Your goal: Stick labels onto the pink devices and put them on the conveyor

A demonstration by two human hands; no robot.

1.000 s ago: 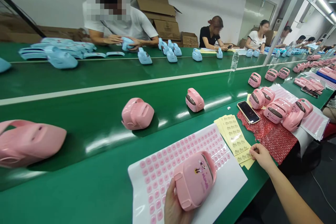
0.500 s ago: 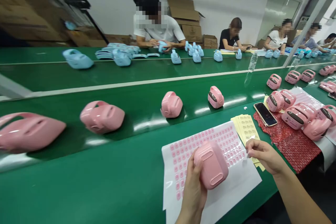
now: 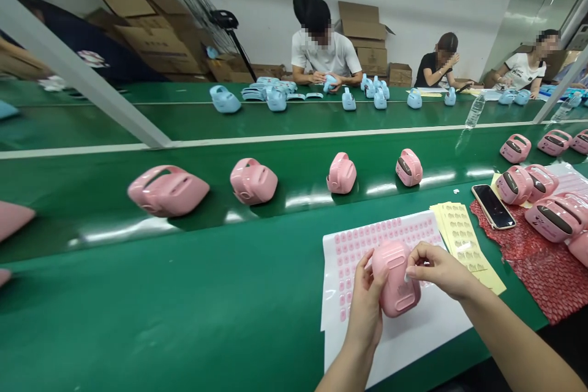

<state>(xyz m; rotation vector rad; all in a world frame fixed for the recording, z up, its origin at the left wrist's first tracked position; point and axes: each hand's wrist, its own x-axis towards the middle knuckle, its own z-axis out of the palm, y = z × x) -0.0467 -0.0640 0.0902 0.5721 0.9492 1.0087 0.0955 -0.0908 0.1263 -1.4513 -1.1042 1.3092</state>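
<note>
**Sticker going onto a pink case**

Over the white sticker sheet (image 3: 413, 331), the left hand (image 3: 365, 306) has its grip closed around a pink case (image 3: 395, 278), held upright with its ribbed back facing the camera. The right hand (image 3: 436, 269) pinches something small and pale, probably a sticker, with its fingertips touching the case's upper right edge. Judging by this, the sticker is at the point of being pressed on; smoothing it down and setting the case aside look to be left.

The case is smooth, glossy moulded plastic with rounded corners and a grooved panel. The sheet beneath the grip is matte paper carrying rows of small pink stickers, many still in place. Just right of the grip lies a fan of yellow label sheets (image 3: 463, 239); beyond that, a dark phone (image 3: 493, 206) on red patterned wrap (image 3: 537, 269). Beyond the grip, similar pink cases (image 3: 341, 173) sit spaced along the shiny green belt (image 3: 275, 208) of the tabletop.
</note>
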